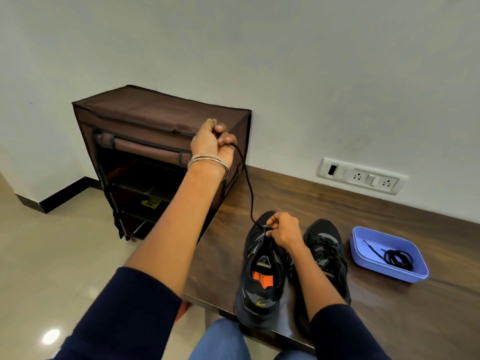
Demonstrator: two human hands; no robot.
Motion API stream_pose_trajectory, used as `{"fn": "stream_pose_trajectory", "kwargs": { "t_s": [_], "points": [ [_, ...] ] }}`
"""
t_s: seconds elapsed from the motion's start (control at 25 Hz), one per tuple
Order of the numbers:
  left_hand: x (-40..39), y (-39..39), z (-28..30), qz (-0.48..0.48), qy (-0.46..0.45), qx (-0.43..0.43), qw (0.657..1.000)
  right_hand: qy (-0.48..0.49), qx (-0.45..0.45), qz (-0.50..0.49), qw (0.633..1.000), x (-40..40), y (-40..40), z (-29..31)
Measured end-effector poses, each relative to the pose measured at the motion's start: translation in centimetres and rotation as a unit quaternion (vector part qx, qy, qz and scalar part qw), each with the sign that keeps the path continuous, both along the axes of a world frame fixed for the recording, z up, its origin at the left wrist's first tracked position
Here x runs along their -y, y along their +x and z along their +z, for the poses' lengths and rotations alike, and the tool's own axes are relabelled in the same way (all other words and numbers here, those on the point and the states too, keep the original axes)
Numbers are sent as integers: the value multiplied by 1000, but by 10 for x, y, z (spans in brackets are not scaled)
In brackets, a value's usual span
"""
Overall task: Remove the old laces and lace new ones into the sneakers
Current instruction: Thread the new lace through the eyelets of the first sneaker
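Two black sneakers stand side by side on the dark wooden table (389,294). The left sneaker (262,276) shows an orange insole label and an open throat. The right sneaker (326,253) still carries a black lace. My left hand (214,141) is raised high, fist closed around a black lace (248,188) that runs taut down to the left sneaker's front eyelets. There my right hand (283,229) pinches the sneaker's upper at the eyelets. A blue tray (363,245) to the right holds a coiled black lace (398,258).
A brown fabric shoe rack (155,118) stands against the white wall left of the table, its front open on dark shelves. A white socket panel (362,175) is on the wall behind the table. Beige floor tiles (65,255) lie to the left.
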State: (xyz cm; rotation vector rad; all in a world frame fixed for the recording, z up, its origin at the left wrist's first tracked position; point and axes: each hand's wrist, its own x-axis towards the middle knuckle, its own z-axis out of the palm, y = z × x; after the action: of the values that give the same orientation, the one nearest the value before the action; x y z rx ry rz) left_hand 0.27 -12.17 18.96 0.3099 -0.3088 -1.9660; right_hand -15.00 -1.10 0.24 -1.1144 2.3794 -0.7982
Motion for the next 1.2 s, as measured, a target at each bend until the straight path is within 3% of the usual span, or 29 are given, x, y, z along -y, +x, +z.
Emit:
{"fn": "stream_pose_trajectory", "kwargs": {
  "t_s": [0.08, 0.16, 0.24, 0.32, 0.36, 0.44, 0.52, 0.64, 0.72, 0.8, 0.92, 1.04, 1.12, 1.2],
  "points": [
    [-12, -6, -16, -16, -32, 108, 994, -33, 105, -67, 992, -4, 0, 25],
    [-23, -11, -37, -27, -134, 290, 947, -83, 247, -112, 959, -14, 4, 61],
    [-35, -18, -59, -39, -306, 475, 824, -143, 323, -106, 929, -26, 8, 101],
    [-47, -28, -85, -75, -462, 581, 666, -197, 322, -86, 922, -35, 13, 134],
    [-54, -34, -95, -89, -500, 614, 605, -219, 309, -73, 923, -39, 16, 146],
    [-62, -45, -107, -84, -524, 652, 542, -229, 271, -47, 934, -42, 18, 159],
    [-60, -50, -112, -44, -505, 672, 540, -190, 232, -44, 953, -48, 14, 162],
    [-44, -33, -124, 31, -410, 754, 512, -43, 122, -77, 989, -70, -10, 157],
    [-30, -12, -134, 0, -365, 783, 504, 44, 37, -90, 994, -83, -24, 147],
    [-30, -4, -136, -65, -426, 742, 514, 35, -3, -84, 996, -82, -22, 135],
    [-53, -22, -121, -68, -577, 629, 516, -45, 75, -49, 995, -64, 4, 128],
    [-65, -32, -103, -36, -626, 600, 497, -81, 88, -38, 992, -56, 16, 130],
    [-57, -24, -100, -6, -571, 633, 522, -98, 137, -38, 985, -69, 8, 135],
    [-40, -10, -108, 58, -422, 687, 589, -100, 156, -56, 981, -89, -10, 135]
  ]
}}
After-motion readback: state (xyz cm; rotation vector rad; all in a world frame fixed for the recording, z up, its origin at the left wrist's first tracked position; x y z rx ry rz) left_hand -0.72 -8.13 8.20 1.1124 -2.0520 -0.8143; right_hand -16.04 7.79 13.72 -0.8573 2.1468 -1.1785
